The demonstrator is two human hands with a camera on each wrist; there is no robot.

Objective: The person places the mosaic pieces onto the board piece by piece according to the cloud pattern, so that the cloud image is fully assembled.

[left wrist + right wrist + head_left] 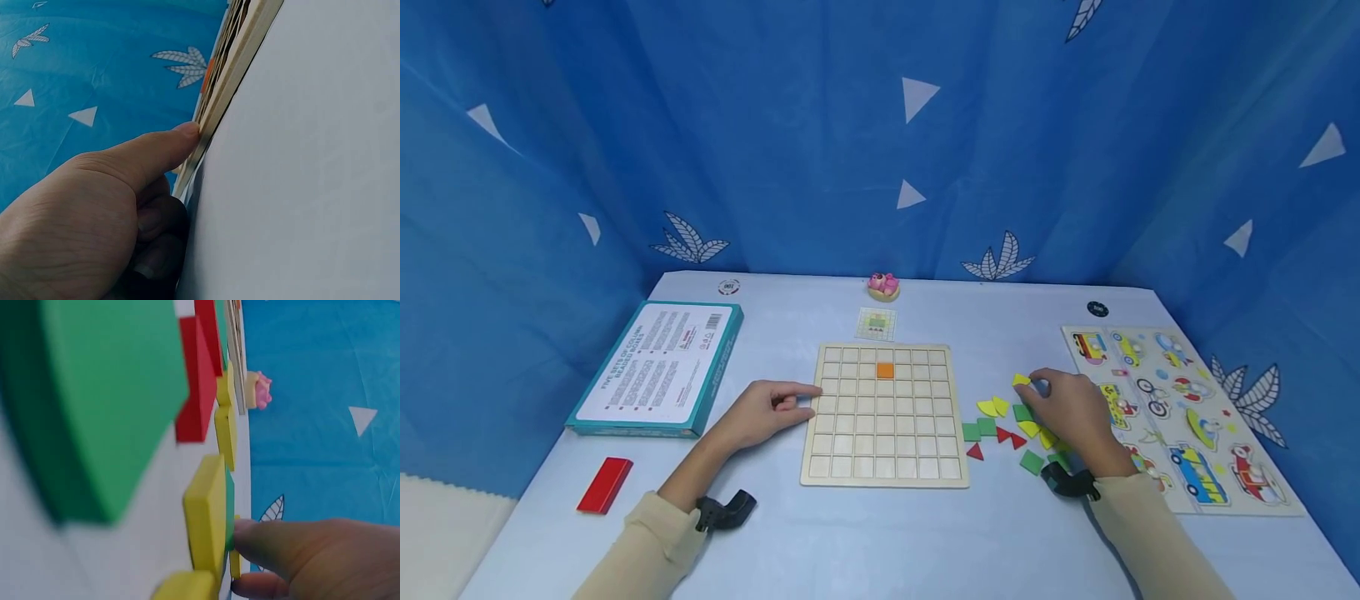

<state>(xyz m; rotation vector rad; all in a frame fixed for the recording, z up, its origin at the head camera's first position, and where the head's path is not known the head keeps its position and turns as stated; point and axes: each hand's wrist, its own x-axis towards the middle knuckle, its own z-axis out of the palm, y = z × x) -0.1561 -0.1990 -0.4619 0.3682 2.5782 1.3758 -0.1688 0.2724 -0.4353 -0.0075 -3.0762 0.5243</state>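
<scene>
My left hand (766, 414) stood at the left edge of the grid board (887, 482), index finger extended and touching the rim, thumb apart from it; nothing was gripped. My right hand (1067, 408) was beyond the board's right edge, thumb and finger nearly together, pinching a small yellow piece (1022, 380) level with the board's far half.

Findings: green squares (1032, 462), red triangles (1018, 441) and other yellow pieces (987, 408) lay loose to the right of the board, some partly covered by my hand. One orange square (885, 371) sat in the board's second row from the far edge, middle column. A pattern card (876, 323) lay just past that edge.

Assessment: I judged that the pinch should bear on opposite edges and lift straight up, since neighbouring pieces were near enough to be dragged. My fingers hid part of the outline, so I could not tell its orientation; a grip nearer one edge would expose it. Light left-finger contact was advisable, as pushing could skew the board.
</scene>
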